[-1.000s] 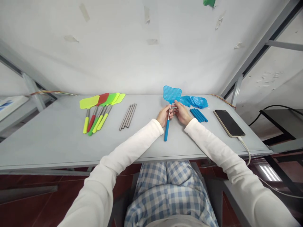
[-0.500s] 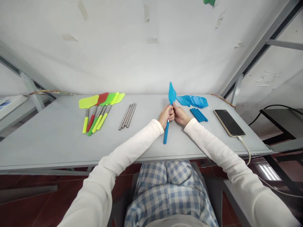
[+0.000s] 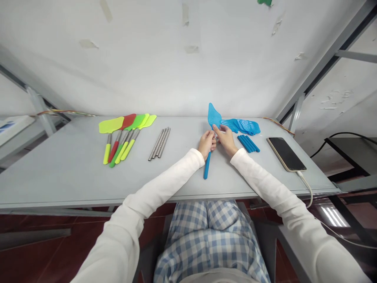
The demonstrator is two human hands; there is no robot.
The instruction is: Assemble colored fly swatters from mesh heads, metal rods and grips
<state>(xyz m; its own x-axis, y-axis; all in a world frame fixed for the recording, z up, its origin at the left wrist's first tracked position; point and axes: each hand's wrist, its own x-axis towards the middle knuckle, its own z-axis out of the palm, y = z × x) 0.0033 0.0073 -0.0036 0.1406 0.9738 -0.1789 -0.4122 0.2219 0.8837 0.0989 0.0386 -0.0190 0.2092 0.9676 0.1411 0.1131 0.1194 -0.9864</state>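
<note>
Fingers of the left hand (image 3: pixel 207 141) curl closed around the blue swatter (image 3: pixel 214 117) mid-length while those of the right hand (image 3: pixel 226 140) pinch below its head, over the surface (image 3: pixel 82 177) left of the blue tubes (image 3: pixel 249 144), where firm, aligned grips probably help most.

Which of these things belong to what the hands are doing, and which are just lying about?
Seem to belong:
blue swatter, in the left hand, with the right hand at its neck
blue mesh heads
blue handles
metal rods
coloured swatters, probably, being alike in form

Likely just lying about:
phone
white cable, plugged into it
</note>
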